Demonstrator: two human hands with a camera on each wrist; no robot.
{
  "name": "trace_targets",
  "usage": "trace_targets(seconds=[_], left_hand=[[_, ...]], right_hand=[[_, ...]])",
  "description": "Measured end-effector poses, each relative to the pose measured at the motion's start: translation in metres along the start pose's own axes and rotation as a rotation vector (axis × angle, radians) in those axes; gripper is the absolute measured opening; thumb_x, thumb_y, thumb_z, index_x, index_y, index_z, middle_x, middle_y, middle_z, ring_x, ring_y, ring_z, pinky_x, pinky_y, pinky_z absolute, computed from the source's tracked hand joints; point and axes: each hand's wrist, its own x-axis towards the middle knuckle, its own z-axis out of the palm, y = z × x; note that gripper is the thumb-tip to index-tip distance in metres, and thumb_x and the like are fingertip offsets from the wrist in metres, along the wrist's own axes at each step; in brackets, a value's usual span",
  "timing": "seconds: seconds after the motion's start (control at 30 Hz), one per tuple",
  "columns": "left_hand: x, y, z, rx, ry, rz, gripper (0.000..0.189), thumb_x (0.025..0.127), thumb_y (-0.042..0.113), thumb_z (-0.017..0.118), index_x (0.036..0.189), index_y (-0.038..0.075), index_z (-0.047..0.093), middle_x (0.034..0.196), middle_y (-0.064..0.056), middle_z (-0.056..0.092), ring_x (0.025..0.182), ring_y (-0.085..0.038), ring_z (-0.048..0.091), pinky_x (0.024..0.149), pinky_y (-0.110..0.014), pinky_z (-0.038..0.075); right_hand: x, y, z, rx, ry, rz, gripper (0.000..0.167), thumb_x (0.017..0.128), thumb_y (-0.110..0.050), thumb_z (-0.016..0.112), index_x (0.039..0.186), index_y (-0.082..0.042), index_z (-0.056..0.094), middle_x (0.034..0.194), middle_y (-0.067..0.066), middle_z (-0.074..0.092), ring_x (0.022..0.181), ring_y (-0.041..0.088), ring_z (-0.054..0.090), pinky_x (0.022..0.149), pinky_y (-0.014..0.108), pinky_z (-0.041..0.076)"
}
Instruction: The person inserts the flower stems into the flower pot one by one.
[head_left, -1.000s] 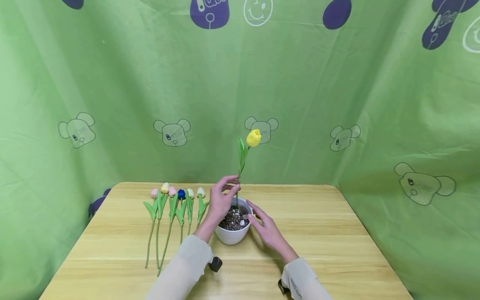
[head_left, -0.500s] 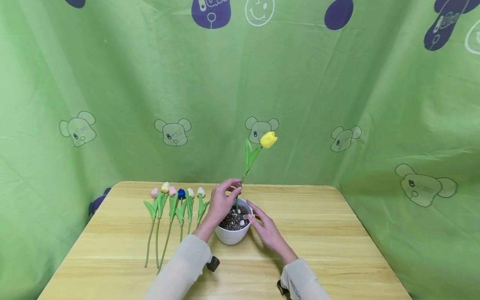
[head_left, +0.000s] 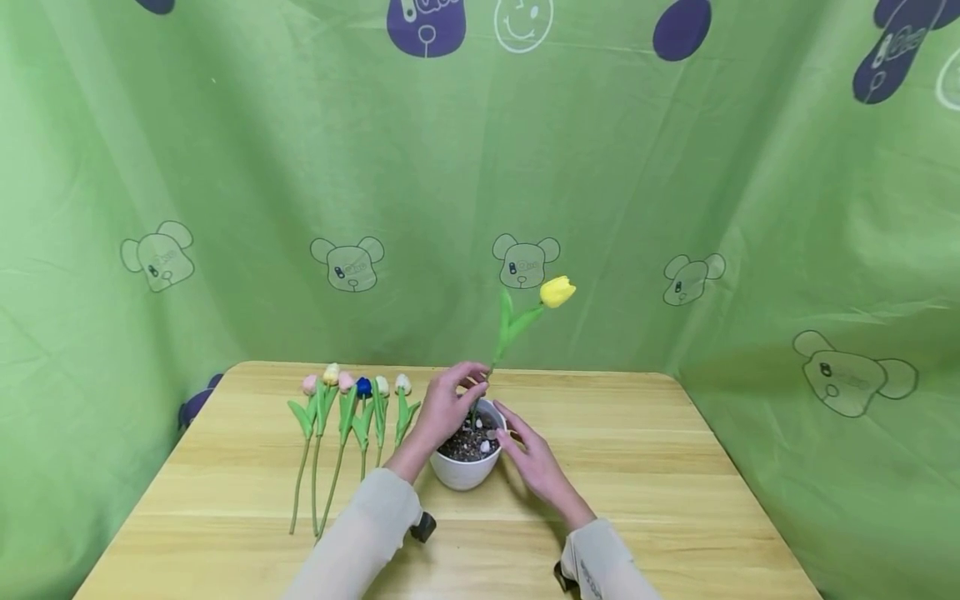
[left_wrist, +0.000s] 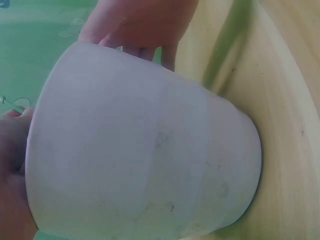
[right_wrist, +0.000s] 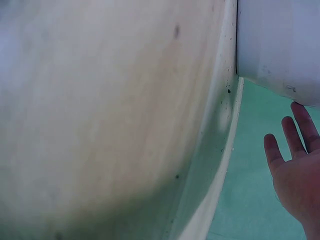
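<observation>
The left hand [head_left: 448, 406] is over the back of the pot [head_left: 462, 477]; its grip is clamped on the thin green stem of the yellow tulip [head_left: 503, 337], with the thumb and fingers pinching it under the leaves; the tulip leans to the right, and its yellow bloom hangs out past the pot's right side; the low end of the stem comes down to the dark soil [head_left: 465, 447] inside the pot, but I cannot tell how deep it goes.

The right hand [head_left: 536, 460] is at the right side of the pot and touches it near the rim; its grip is loose, with fingers stretched out and a bit apart, as the right wrist view shows; the thumb is by the near part of the rim.

The pot is white and round and stands upright on the wooden counter [head_left: 637, 475]; some white stones [head_left: 485, 447] sit on the soil.

To the left of the pot, six more tulips lie side by side on the counter, with blooms at the far end; from left they are pink [head_left: 310, 384], cream, pink, blue [head_left: 363, 387], white and white; the left arm hides some of their stems; a green cloth [head_left: 600, 167] with bear faces hangs behind.
</observation>
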Motion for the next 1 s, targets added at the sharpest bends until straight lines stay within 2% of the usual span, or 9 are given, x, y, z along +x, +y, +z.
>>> trace_targets(seconds=[0.13,0.33,0.47,0.53,0.77,1.0], left_hand=[[0.000,0.000,0.001,0.015,-0.051,-0.015,0.023,0.099,0.011,0.069,0.121,0.005,0.069,0.105,-0.008,0.075,0.095,-0.023,0.073,0.088,-0.031,0.063],[0.003,-0.002,0.003,0.060,-0.067,-0.039,0.022,0.099,0.010,0.068,0.121,0.007,0.068,0.104,-0.007,0.074,0.092,-0.023,0.072,0.082,-0.028,0.063],[0.006,-0.003,0.005,0.085,-0.087,-0.036,0.021,0.099,0.009,0.068,0.120,0.008,0.067,0.103,-0.007,0.074,0.090,-0.021,0.072,0.080,-0.026,0.062],[0.006,-0.003,0.006,0.085,-0.098,-0.041,0.022,0.098,0.009,0.069,0.120,0.008,0.067,0.103,-0.007,0.074,0.088,-0.021,0.072,0.078,-0.024,0.061],[0.007,-0.003,0.007,0.085,-0.117,-0.038,0.024,0.097,0.009,0.071,0.120,0.005,0.068,0.100,-0.009,0.074,0.085,-0.022,0.072,0.075,-0.022,0.061],[0.007,-0.004,0.004,0.087,-0.136,-0.073,0.025,0.095,0.008,0.073,0.120,0.008,0.069,0.101,-0.009,0.075,0.085,-0.021,0.073,0.076,-0.024,0.063]], right_hand=[[-0.002,-0.009,0.000,0.011,-0.003,0.014,0.052,0.109,-0.022,0.053,0.159,-0.014,0.041,0.157,0.021,0.047,0.135,0.046,0.053,0.115,0.066,0.043],[-0.009,-0.036,-0.009,-0.001,-0.044,0.011,0.052,0.109,-0.018,0.052,0.158,-0.006,0.039,0.156,0.025,0.047,0.134,0.048,0.054,0.114,0.065,0.044],[-0.011,-0.042,-0.012,-0.004,-0.051,0.007,0.052,0.109,-0.018,0.053,0.158,-0.005,0.040,0.157,0.026,0.045,0.134,0.050,0.053,0.115,0.067,0.042],[-0.012,-0.041,-0.012,0.005,-0.043,0.004,0.052,0.109,-0.018,0.053,0.157,-0.006,0.041,0.157,0.026,0.045,0.134,0.050,0.053,0.114,0.068,0.041],[-0.001,0.002,-0.002,-0.006,-0.003,-0.012,0.052,0.109,-0.022,0.052,0.159,-0.013,0.041,0.158,0.022,0.047,0.133,0.045,0.056,0.113,0.066,0.045],[-0.001,0.003,-0.001,-0.007,-0.006,0.004,0.052,0.109,-0.031,0.054,0.159,-0.022,0.042,0.158,0.017,0.048,0.135,0.044,0.055,0.111,0.067,0.046]])
